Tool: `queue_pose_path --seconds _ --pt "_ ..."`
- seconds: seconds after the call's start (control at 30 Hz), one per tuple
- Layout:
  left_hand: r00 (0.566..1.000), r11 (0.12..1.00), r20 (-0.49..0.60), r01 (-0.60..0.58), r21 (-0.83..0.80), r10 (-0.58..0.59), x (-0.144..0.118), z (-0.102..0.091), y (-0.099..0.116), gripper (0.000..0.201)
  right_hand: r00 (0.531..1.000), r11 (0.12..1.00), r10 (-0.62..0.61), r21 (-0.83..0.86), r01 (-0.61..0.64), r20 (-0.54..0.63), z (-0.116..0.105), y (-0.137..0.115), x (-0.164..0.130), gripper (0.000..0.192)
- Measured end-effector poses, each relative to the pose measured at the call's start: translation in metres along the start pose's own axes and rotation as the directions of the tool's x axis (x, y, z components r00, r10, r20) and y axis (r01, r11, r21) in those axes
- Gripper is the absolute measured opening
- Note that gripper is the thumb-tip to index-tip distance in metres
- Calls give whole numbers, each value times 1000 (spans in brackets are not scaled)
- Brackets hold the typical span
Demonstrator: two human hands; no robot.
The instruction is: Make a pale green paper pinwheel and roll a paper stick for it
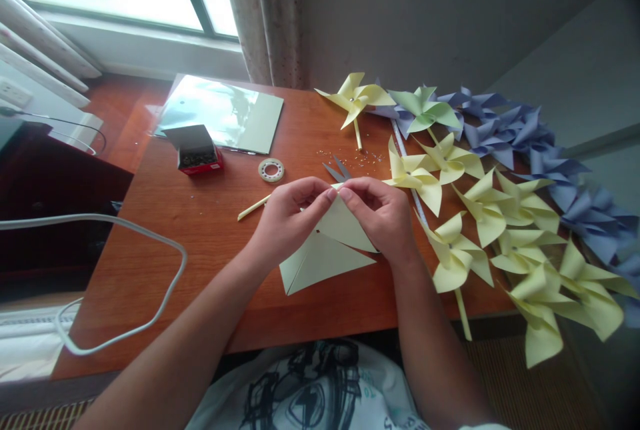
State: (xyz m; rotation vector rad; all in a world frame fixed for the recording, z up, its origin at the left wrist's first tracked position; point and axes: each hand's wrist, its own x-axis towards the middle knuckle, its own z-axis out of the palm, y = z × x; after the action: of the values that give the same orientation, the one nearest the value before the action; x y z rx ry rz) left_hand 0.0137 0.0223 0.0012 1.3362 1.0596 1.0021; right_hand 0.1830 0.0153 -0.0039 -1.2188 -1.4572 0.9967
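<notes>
A pale yellow paper square point(320, 260), cut into flaps, lies on the wooden table point(200, 257) in front of me. My left hand point(290, 217) and my right hand point(377, 213) meet above it, fingertips pinching one folded flap of the paper near its top corner. The lower flaps rest flat on the table under my wrists. Grey scissors point(339, 169) lie just behind my fingers, partly hidden.
Several finished yellow pinwheels point(500, 230), a green one point(425, 109) and purple ones point(525, 140) crowd the right side. A yellow stick point(253, 208), tape roll point(271, 169), red pin box point(197, 150), a glossy paper pack point(225, 113) and a white cable point(150, 243) lie left.
</notes>
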Motion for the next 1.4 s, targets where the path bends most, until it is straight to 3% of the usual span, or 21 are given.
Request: queue_pose_path --seconds 0.53,0.9,1.4 --pt "1000 1000 -5 -29 6 29 0 0 -4 27 1000 1000 -11 -5 11 7 -1 0 -1 8" --pt "999 996 20 40 -82 -39 -2 -1 2 30 1000 1000 -10 -20 10 -8 0 0 -1 7" --pt "1000 999 24 -15 -33 16 -1 -1 -5 22 1000 1000 -6 -9 6 -6 0 -1 -1 8"
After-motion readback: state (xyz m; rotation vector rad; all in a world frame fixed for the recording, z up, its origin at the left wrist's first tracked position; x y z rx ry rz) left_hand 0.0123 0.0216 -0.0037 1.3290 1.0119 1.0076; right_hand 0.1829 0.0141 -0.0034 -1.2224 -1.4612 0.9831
